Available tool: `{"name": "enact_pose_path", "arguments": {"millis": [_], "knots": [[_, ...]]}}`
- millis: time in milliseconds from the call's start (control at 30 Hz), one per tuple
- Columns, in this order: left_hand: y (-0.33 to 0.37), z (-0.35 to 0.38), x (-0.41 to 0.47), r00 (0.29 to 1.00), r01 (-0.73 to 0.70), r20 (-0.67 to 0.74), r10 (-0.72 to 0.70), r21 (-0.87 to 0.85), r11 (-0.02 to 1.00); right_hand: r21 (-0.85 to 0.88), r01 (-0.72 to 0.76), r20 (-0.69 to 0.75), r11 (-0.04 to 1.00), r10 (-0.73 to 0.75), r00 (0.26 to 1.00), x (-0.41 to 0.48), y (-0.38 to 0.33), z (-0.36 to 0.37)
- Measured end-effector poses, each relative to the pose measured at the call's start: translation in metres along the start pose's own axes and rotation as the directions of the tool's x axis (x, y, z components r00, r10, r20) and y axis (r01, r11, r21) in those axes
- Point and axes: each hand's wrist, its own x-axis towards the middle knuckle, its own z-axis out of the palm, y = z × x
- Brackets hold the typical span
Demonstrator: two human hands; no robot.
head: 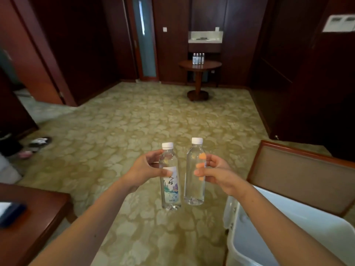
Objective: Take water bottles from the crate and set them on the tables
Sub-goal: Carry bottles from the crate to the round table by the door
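My left hand (148, 169) grips a clear water bottle (171, 191) with a white cap and a printed label, held upright over the carpet. Beside it, my right hand (215, 173) grips a second clear water bottle (194, 191), upright, its plain side toward me. The two bottles are close together and do not touch. The white plastic crate (284, 217) stands at the lower right, under my right forearm. A round wooden table (211, 65) stands far across the room with several water bottles (198, 58) in a row on it.
A wooden table (38, 217) at the lower left carries a dark flat object (10, 212). A chair back (299, 177) rises behind the crate. Slippers (39, 142) lie on the patterned carpet at the left. Dark wood walls and a door surround the room.
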Motion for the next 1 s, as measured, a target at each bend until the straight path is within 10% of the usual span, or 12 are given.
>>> {"name": "enact_pose_path", "arguments": {"millis": [533, 1000], "knots": [[-0.001, -0.136, 0.001, 0.977, -0.038, -0.21, 0.032, -0.022, 0.999, -0.058, 0.028, 0.19, 0.998, -0.017, 0.982, 0.099, -0.031, 0.127], [0.01, -0.197, 0.251, 0.98, 0.013, -0.2, -0.016, -0.019, 1.0, -0.052, 0.029, 0.182, 0.998, -0.019, 0.983, 0.34, -0.087, 0.102]]}}
